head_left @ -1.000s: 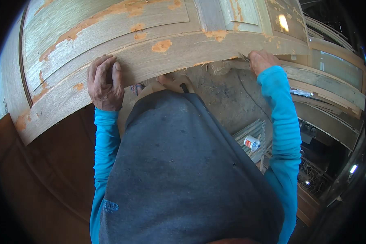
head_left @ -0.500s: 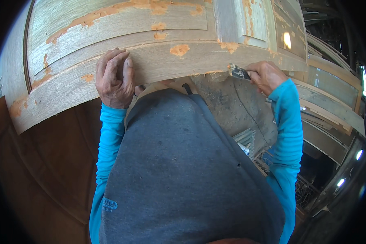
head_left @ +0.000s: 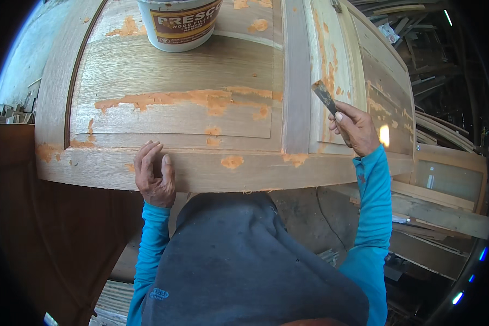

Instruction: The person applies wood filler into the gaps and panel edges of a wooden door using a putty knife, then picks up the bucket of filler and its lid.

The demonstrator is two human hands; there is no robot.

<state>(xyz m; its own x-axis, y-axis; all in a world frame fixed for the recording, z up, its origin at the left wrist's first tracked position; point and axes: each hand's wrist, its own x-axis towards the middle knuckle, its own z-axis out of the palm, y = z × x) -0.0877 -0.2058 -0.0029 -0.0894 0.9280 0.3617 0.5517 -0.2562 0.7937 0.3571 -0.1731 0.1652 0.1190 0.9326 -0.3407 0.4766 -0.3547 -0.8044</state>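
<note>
A wooden panel door (head_left: 198, 173) lies across in front of me, its surface marked with streaks and spots of orange filler (head_left: 168, 99). My left hand (head_left: 156, 176) rests on the door's near edge, fingers loosely bent and thumb apart, holding nothing. Raised over the right part of the door, my right hand (head_left: 358, 129) grips a putty knife (head_left: 325, 98) with a dark, stained blade pointing up and to the left. A white tub (head_left: 182, 43) with a brown label stands on the door's upper panel, its top cut off by the frame.
At the right, a framed panel (head_left: 453, 176) and long boards (head_left: 443, 212) are stacked. Dark brown panelling (head_left: 43, 217) stands at the lower left. A thin cable (head_left: 328, 220) runs over the floor below the door's near edge.
My right hand has lifted the putty knife from the near edge to above the door. The view has shifted farther over the door, bringing the tub in; my left hand stays on the edge.
</note>
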